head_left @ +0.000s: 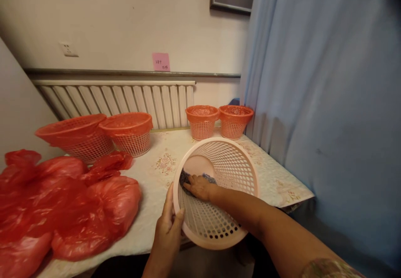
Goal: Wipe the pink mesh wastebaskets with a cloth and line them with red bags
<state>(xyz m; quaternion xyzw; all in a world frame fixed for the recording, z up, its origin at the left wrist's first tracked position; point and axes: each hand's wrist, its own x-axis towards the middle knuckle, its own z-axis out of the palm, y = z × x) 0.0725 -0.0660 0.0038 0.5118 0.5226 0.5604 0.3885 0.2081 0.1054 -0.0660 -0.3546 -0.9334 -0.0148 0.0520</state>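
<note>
A pale pink plastic basket (239, 161) with a lattice wall is tilted so its mouth faces me, over the table's front edge. My left hand (169, 223) grips its rim on the left, thumb on the near side. Reaching inside, my right hand (199, 186) presses a dark grey-blue cloth (184, 181) against the inner wall near the bottom. Part of that cloth shows beyond the fingers; the rest is hidden under the hand.
Red plastic bags (84, 211) lie heaped on the table (159, 186) at left. Red-lined baskets stand behind: a pair at back left (134, 142) and two smaller-looking ones (202, 130) at back right. A radiator (125, 98) is behind; a blue curtain (313, 102) hangs at right.
</note>
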